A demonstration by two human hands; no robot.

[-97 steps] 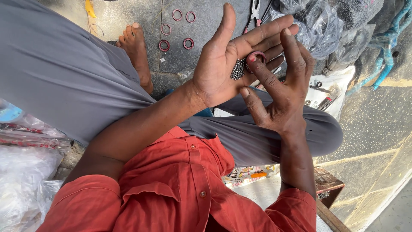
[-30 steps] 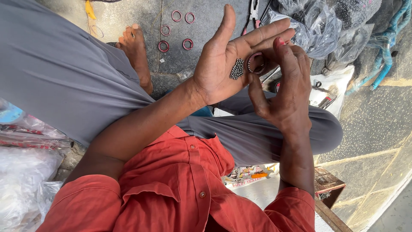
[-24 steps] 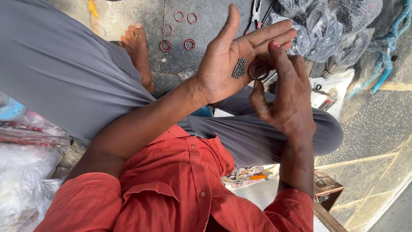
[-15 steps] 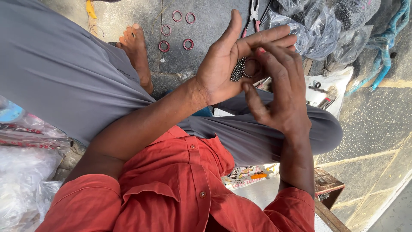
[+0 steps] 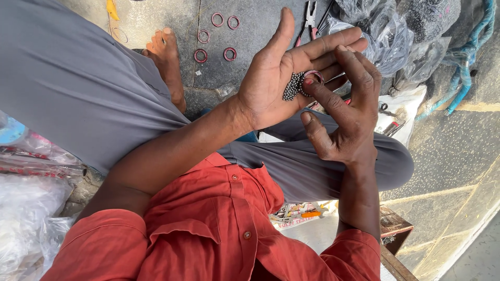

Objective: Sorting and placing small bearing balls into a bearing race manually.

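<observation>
**Picking at steel balls in an open palm**

Sitting low in an orange-red shirt [image 5: 208,229] and grey trousers [image 5: 78,88], the person holds both hands up at about one o'clock from the shirt. The left hand [image 5: 284,73] lies palm-up with its fingers spread flat, cradling a small heap of steel balls [image 5: 291,87], grey, shiny and too many and too small to count. At three o'clock from the heap, touching it, sits one ring [image 5: 314,77] with a pinkish-red rim. The right hand [image 5: 346,122] has its fingers curled inward, and its forefinger tip [image 5: 308,83] presses on the ring; nothing is clasped in it. Farther off, on the stone floor [image 5: 250,36] at eleven o'clock from the palm, lie five more red-rimmed rings [image 5: 216,36], near a bare foot [image 5: 166,60]. One pair of pliers [image 5: 310,13] lies at twelve o'clock, and clear plastic bags [image 5: 396,36] at two o'clock.
</observation>
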